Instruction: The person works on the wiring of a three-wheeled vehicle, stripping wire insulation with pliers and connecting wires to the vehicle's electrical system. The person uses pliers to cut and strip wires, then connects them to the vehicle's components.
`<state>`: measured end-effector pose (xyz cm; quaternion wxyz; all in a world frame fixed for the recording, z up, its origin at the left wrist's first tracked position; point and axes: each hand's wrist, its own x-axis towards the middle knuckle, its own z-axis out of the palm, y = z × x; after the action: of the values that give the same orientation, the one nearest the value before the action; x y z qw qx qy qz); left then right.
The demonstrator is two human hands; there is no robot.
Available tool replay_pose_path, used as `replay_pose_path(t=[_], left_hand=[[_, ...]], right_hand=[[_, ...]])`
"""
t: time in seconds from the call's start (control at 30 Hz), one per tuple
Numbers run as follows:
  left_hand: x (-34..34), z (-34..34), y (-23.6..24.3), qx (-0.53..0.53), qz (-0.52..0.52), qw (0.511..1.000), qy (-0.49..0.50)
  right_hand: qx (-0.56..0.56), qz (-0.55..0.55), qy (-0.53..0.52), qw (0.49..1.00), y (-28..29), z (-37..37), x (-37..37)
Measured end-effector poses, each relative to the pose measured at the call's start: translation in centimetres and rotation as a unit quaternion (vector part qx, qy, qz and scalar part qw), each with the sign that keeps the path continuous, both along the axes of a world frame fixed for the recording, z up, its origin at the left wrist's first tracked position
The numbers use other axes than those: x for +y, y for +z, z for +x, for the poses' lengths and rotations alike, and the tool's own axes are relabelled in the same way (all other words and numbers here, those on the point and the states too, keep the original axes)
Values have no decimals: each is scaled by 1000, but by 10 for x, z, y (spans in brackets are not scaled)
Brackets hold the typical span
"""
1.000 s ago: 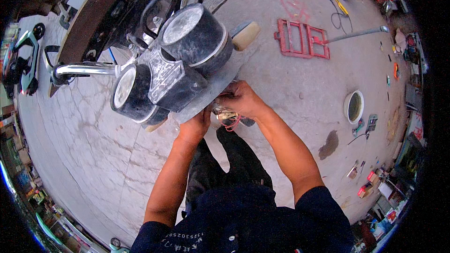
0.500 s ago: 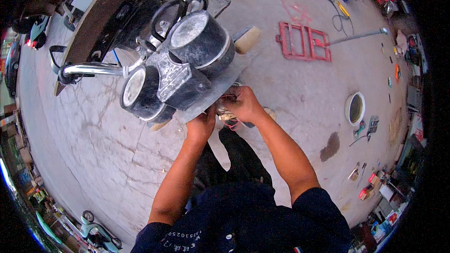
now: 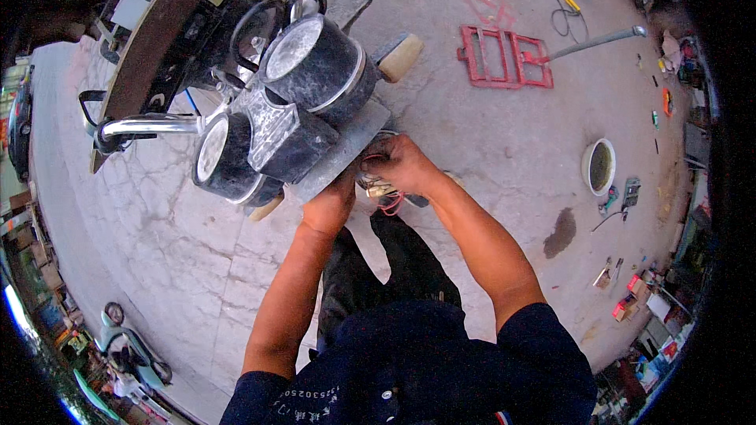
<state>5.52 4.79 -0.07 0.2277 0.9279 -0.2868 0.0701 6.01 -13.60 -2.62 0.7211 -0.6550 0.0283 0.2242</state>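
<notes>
Before me is a vehicle's front end: dusty chrome handlebars (image 3: 150, 126) carrying two round black housings (image 3: 319, 67) with pale dials and a grey metal plate (image 3: 327, 165) along their near side. My left hand (image 3: 329, 203) reaches up to the plate's lower edge, its fingers hidden. My right hand (image 3: 402, 164), just right of it, has fingers curled in a pinch at the plate's edge, on something dark I cannot make out. Below my fingers hangs a bundle of wires (image 3: 390, 201) with pale connectors and red loops.
A dark board (image 3: 157, 31) runs behind the handlebars. On the floor lie a red metal frame with a long handle (image 3: 516, 59), cables, a white bucket (image 3: 598, 165) and scattered tools (image 3: 606, 271). A light green scooter (image 3: 130, 342) stands at lower left, with clutter along both sides.
Both hands stay at the plate, with small shifts in my right hand's fingers. The view has shifted slightly back and forth, bringing more of the lower-left scooter into sight.
</notes>
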Motion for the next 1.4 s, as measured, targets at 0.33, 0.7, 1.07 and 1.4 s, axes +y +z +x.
replay_pose_path(t=[0.33, 0.7, 1.07, 1.4], left_hand=[[-5, 11, 7, 51, 92, 994, 16], [-2, 11, -9, -8, 67, 998, -9], [3, 16, -4, -21, 79, 994, -68], [1, 8, 2, 13, 208, 978, -28]], right_hand=[[-255, -265, -38, 929, 14, -4, 4], [109, 28, -30, 993, -14, 3, -9], [108, 121, 33, 986, 6, 22, -18], [-136, -145, 29, 980, -2, 8, -12]])
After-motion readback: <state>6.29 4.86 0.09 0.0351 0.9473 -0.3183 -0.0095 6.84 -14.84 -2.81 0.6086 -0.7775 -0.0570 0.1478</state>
